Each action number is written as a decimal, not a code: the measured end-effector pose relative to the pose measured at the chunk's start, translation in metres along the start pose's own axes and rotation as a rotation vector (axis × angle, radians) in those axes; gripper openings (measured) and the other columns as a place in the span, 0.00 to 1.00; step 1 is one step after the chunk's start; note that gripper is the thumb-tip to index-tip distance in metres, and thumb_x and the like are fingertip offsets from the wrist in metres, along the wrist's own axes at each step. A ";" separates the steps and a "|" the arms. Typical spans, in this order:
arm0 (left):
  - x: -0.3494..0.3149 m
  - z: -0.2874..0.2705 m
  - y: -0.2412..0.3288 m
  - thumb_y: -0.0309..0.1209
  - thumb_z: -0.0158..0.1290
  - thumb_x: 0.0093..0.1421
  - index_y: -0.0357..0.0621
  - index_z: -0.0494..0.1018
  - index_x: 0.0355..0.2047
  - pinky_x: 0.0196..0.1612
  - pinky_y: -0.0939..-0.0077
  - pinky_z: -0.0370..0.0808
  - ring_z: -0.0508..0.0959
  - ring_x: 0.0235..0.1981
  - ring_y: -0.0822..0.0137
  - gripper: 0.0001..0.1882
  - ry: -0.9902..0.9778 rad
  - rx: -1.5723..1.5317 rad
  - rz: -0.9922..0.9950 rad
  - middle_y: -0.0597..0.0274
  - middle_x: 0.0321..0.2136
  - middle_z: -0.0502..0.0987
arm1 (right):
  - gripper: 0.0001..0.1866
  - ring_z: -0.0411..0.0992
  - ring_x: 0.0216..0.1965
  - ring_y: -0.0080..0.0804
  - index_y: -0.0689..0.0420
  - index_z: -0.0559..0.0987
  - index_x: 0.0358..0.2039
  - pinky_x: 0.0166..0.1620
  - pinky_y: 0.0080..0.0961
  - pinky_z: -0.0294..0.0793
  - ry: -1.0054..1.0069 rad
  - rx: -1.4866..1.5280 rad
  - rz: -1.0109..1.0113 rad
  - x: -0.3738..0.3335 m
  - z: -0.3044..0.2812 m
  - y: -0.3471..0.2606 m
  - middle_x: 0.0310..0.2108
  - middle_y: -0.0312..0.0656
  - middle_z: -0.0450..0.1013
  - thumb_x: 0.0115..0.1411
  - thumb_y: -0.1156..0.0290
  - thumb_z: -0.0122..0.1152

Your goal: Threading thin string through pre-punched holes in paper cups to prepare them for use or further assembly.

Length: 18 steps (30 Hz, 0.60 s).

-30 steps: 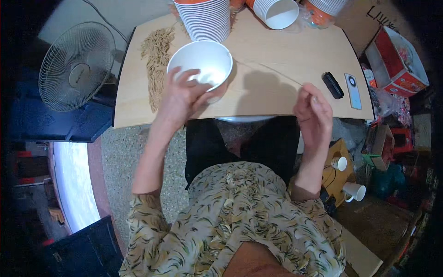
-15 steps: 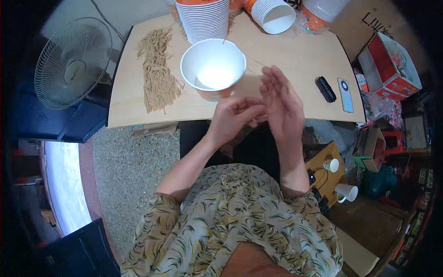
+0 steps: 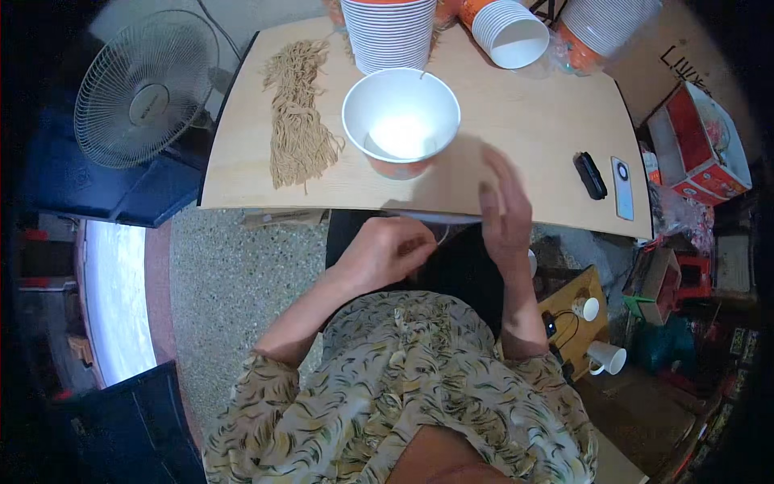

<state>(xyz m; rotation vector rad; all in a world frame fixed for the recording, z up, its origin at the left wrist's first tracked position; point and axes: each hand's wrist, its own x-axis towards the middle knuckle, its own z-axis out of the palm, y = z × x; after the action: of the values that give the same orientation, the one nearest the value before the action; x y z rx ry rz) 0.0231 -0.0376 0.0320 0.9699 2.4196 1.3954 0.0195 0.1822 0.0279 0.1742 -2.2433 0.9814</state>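
Just off the table's front edge, my left hand (image 3: 387,250) is closed in a pinch, with a thin pale string (image 3: 443,234) curving from its fingertips. My right hand (image 3: 506,211) is raised at the table edge to the right, fingers apart and slightly blurred, holding nothing I can see. Beyond both hands, a white paper bucket (image 3: 401,145) with an orange lower wall stands upright near the front edge, its mouth facing up. A short thin strand shows at its far rim. To its left lies a long bundle of tan cords (image 3: 302,133).
A tall stack of paper buckets (image 3: 391,40) stands behind the single one. Another stack (image 3: 508,36) lies on its side at the back right. A black case (image 3: 591,176) and a phone (image 3: 622,188) rest at the right. A fan (image 3: 149,101) stands left of the table.
My hands have separated. The left one has drawn down and back toward my body with the string; the right one has lifted away with its fingers spread. The view has shifted slightly.
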 end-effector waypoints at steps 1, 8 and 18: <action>0.006 -0.003 0.006 0.25 0.60 0.54 0.36 0.77 0.34 0.34 0.61 0.76 0.79 0.30 0.47 0.08 -0.046 -0.004 0.038 0.49 0.27 0.78 | 0.21 0.76 0.49 0.41 0.62 0.69 0.59 0.53 0.31 0.73 -0.211 0.191 0.065 0.000 -0.007 -0.012 0.46 0.51 0.76 0.69 0.66 0.50; 0.021 -0.025 0.036 0.25 0.60 0.55 0.37 0.78 0.35 0.34 0.67 0.76 0.79 0.28 0.56 0.08 -0.121 -0.014 -0.077 0.51 0.29 0.78 | 0.17 0.74 0.23 0.33 0.60 0.75 0.50 0.29 0.31 0.72 -0.698 0.435 0.294 -0.003 -0.016 -0.030 0.22 0.44 0.73 0.61 0.69 0.61; 0.012 -0.033 -0.005 0.25 0.58 0.60 0.36 0.78 0.34 0.29 0.82 0.71 0.73 0.26 0.81 0.04 -0.151 -0.243 -0.194 0.67 0.24 0.77 | 0.03 0.63 0.18 0.19 0.58 0.81 0.29 0.24 0.19 0.62 -0.514 0.466 -0.002 -0.019 -0.008 -0.013 0.17 0.33 0.68 0.55 0.75 0.67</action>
<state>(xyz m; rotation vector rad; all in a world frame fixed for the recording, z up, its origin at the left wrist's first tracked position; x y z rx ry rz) -0.0035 -0.0556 0.0476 0.7333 2.1116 1.4472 0.0436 0.1757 0.0276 0.7024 -2.4101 1.5899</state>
